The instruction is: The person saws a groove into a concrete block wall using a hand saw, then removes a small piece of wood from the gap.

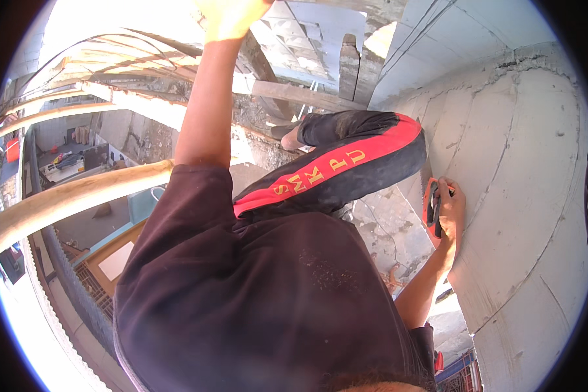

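At the right, my right hand is closed round the red-and-black handle of what looks like a hand saw. It is held close beside the grey block wall; most of its blade is hidden or hard to make out. My left arm stretches up to the top edge, where my left hand is washed out by bright light and partly cut off. Its fingers do not show, so what it touches is hidden. My bent leg, in black trousers with a red stripe, lies between the two arms.
A thick bamboo pole runs in from the left to my left arm. Wooden beams cross ahead of my leg. Far below on the left are a floor with tools and a red bucket. Corrugated sheeting edges the lower left.
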Demonstrator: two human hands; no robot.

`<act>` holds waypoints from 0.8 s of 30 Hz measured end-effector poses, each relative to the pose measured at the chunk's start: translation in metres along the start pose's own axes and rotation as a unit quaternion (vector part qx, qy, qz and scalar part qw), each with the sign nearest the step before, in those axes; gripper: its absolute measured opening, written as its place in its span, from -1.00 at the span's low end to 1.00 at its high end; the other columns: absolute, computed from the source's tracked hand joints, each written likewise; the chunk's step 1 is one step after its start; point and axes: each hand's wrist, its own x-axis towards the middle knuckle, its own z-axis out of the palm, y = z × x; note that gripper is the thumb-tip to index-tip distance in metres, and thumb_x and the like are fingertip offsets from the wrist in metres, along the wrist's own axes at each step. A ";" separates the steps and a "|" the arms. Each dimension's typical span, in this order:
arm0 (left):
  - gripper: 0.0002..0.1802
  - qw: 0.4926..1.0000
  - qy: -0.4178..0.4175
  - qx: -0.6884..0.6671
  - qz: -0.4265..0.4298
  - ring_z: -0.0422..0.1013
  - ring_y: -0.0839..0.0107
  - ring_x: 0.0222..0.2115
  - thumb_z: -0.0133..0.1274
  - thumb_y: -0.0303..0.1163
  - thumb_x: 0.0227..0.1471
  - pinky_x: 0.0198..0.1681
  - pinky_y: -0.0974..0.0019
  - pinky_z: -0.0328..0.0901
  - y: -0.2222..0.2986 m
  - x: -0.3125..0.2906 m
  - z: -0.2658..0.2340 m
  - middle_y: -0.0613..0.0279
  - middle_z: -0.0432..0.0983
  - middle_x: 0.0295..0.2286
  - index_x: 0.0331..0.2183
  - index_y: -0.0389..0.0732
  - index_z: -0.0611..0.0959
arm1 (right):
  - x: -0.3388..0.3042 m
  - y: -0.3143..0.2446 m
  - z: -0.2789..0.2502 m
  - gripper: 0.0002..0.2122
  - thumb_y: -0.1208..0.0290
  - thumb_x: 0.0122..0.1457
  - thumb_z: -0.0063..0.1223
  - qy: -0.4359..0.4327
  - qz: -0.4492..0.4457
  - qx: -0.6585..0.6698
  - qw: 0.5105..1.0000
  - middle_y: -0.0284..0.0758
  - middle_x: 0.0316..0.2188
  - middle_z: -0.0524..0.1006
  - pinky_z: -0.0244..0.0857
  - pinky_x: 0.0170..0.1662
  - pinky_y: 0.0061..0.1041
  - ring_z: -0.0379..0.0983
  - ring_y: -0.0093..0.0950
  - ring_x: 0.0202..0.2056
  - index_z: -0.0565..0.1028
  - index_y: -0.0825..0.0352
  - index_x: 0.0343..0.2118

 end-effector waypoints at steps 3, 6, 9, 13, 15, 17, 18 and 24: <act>-0.74 0.993 -0.021 -0.107 0.044 0.38 0.15 -0.58 -0.06 -0.29 0.24 -0.46 0.14 0.31 -0.002 -0.013 0.015 -0.01 0.43 -0.56 -0.45 -0.18 0.58 | 0.000 0.021 0.006 -0.64 0.18 0.28 0.08 0.036 -0.021 -0.007 0.999 -0.33 -0.46 0.53 0.29 -0.35 -0.49 0.41 -0.57 -0.47 0.55 0.45 -0.14; -0.70 0.988 -0.027 -0.149 0.026 0.21 0.25 -0.55 -0.19 -0.37 0.29 -0.37 0.25 0.21 -0.007 -0.021 0.010 0.11 0.26 -0.60 -0.44 -0.27 0.52 | 0.001 0.045 0.017 -0.67 0.20 0.26 0.10 0.076 -0.082 -0.049 0.993 -0.36 -0.50 0.52 0.30 -0.36 -0.49 0.39 -0.57 -0.48 0.55 0.46 -0.20; -0.70 0.997 -0.026 -0.050 0.047 0.34 0.08 -0.48 -0.12 -0.34 0.21 -0.33 0.14 0.23 0.006 -0.017 -0.015 0.05 0.41 -0.56 -0.49 -0.26 0.57 | -0.033 -0.002 0.016 -0.67 0.19 0.24 0.11 0.046 0.005 -0.019 0.999 -0.32 -0.49 0.54 0.32 -0.36 -0.45 0.40 -0.53 -0.48 0.55 0.45 -0.21; -0.72 0.997 -0.001 -0.042 0.063 0.33 0.04 -0.53 -0.04 -0.30 0.14 -0.35 0.07 0.19 0.009 -0.010 -0.018 0.09 0.40 -0.60 -0.55 -0.21 0.55 | -0.046 -0.011 0.018 -0.68 0.19 0.24 0.09 0.058 -0.002 0.022 0.998 -0.35 -0.79 0.37 0.15 -0.69 -0.41 0.27 -0.50 -0.81 0.56 0.41 -0.21; -0.73 0.997 0.014 -0.051 0.064 0.33 0.04 -0.53 -0.04 -0.32 0.12 -0.35 0.07 0.19 0.007 -0.005 -0.017 0.09 0.40 -0.60 -0.56 -0.22 0.54 | -0.049 -0.010 0.018 -0.68 0.18 0.23 0.10 0.086 -0.025 0.005 0.996 -0.33 -0.77 0.40 0.17 -0.69 -0.42 0.29 -0.49 -0.80 0.57 0.41 -0.23; -0.74 0.996 0.023 -0.058 0.070 0.33 0.04 -0.53 -0.03 -0.33 0.10 -0.35 0.07 0.19 0.003 -0.005 -0.013 0.10 0.40 -0.59 -0.56 -0.23 0.54 | -0.055 -0.021 0.020 -0.67 0.17 0.21 0.09 0.103 -0.042 0.016 0.994 -0.28 -0.68 0.48 0.28 -0.58 -0.41 0.40 -0.47 -0.70 0.59 0.41 -0.25; -0.75 0.995 0.028 -0.061 0.070 0.33 0.05 -0.53 -0.03 -0.34 0.09 -0.35 0.07 0.19 0.000 -0.005 -0.012 0.10 0.40 -0.59 -0.57 -0.23 0.54 | -0.046 -0.011 0.023 -0.66 0.16 0.20 0.10 0.120 -0.071 0.003 0.990 -0.27 -0.65 0.50 0.31 -0.53 -0.40 0.43 -0.47 -0.65 0.59 0.42 -0.26; -0.76 0.994 0.050 -0.040 0.089 0.35 0.05 -0.53 0.00 -0.35 0.05 -0.35 0.07 0.21 0.000 -0.007 -0.008 0.10 0.41 -0.60 -0.59 -0.23 0.52 | -0.085 -0.033 0.051 -0.68 0.25 0.12 0.11 0.210 -0.092 0.105 0.968 -0.23 -0.54 0.56 0.34 -0.33 -0.42 0.48 -0.47 -0.45 0.59 0.49 -0.31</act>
